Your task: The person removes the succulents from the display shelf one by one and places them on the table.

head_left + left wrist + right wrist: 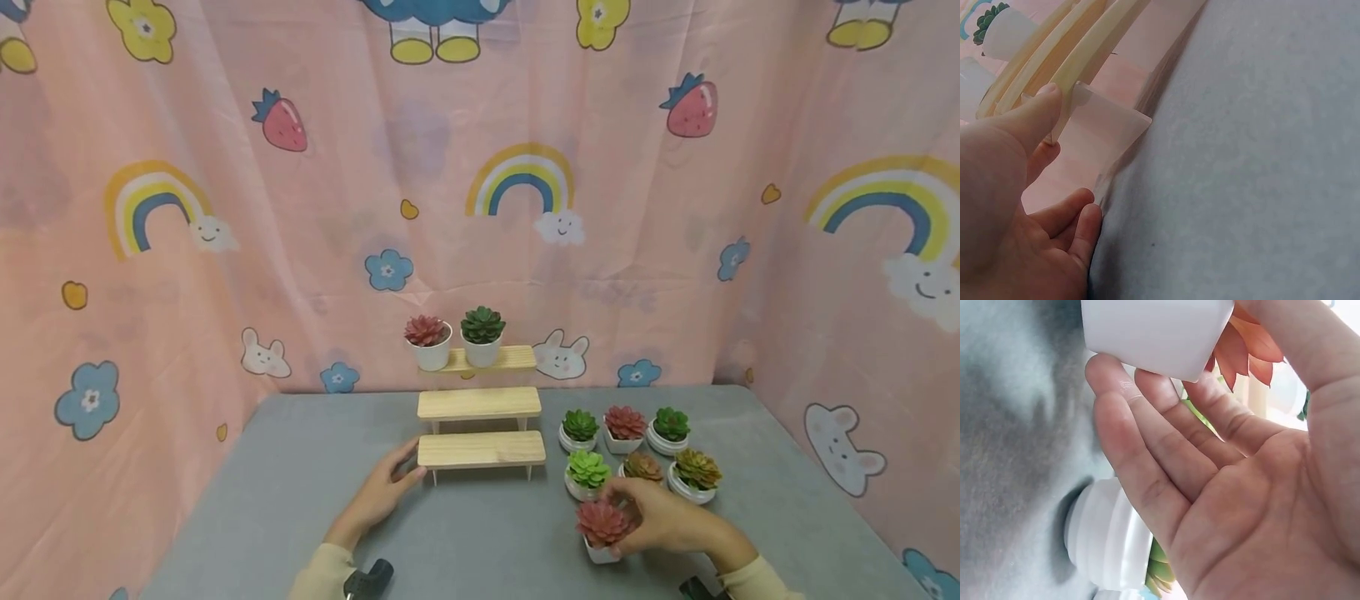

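Note:
My left hand (378, 492) pinches the left end of the lowest board of a three-tier wooden stand (482, 450); in the left wrist view the thumb (1038, 115) lies against the board (1094, 53). My right hand (663, 517) holds a red succulent (602, 523) in a square white pot (1154, 337), its fingers (1166, 440) against the pot's side. Whether the pot touches the table, I cannot tell. On the top tier stand a red succulent (427, 332) and a dark green succulent (482, 327), both in round white pots.
Right of the stand, several potted succulents form two rows: green (580, 426), red (625, 423) and green (671, 424) behind, bright green (588, 470), brownish (641, 468) and yellow-green (696, 470) in front. A patterned pink curtain (330, 225) hangs behind the grey table (277, 475).

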A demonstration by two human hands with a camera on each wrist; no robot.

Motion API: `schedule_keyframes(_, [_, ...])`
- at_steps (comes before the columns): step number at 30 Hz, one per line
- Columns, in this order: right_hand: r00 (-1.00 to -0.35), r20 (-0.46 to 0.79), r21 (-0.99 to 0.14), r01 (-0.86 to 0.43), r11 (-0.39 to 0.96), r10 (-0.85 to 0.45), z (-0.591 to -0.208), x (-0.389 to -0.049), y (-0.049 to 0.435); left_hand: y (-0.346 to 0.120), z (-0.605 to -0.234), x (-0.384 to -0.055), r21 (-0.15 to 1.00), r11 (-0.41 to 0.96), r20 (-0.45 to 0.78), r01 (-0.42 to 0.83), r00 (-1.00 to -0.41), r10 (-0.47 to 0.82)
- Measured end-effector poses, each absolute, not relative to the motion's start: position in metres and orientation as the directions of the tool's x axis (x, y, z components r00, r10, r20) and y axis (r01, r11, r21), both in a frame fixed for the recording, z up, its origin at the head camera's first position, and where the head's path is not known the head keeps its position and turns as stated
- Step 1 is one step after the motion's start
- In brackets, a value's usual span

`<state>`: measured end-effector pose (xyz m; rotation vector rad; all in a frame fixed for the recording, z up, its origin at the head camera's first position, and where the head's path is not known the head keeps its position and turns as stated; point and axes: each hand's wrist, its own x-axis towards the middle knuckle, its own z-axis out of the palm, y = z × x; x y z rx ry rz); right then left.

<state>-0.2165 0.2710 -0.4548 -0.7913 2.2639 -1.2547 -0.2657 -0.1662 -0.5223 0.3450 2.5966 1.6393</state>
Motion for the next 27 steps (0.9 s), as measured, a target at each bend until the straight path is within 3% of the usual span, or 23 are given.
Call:
schedule_keyframes(6, [-0.718,-0.064,-0.879,-0.288,0.38,-0.693,-0.469,-0.22,0.275,-0.166,-0.523,-0.262,0.899,0.412,0.063,0.149,-0.974,0.216])
schedule_keyframes(9, [-0.685,-0.039,-0.875,-0.328,0.356,-0.728,-0.496,-0.233,0.287,-0.167,-0.524,-0.262,0.902,0.409,0.049,0.135,-0.976,0.213])
schedule_keyframes(15, [-0.677,-0.038,-0.866,-0.344,0.363,-0.735,-0.547,-0.261,0.31,-0.167,-0.521,-0.264,0.905,0.404,0.05,0.134,-0.976,0.211])
schedule_keyframes(21, [-0.659,-0.076,-0.848,-0.353,0.396,-0.749,-0.505,-0.244,0.299,-0.166,-0.518,-0.266,0.903,0.406,0.058,0.141,-0.976,0.209])
schedule_keyframes(27, [-0.674,-0.127,-0.888,-0.25,0.386,-0.728,-0.463,-0.221,0.293,-0.164,-0.517,-0.267,0.905,0.405,0.048,0.132,-0.977,0.209])
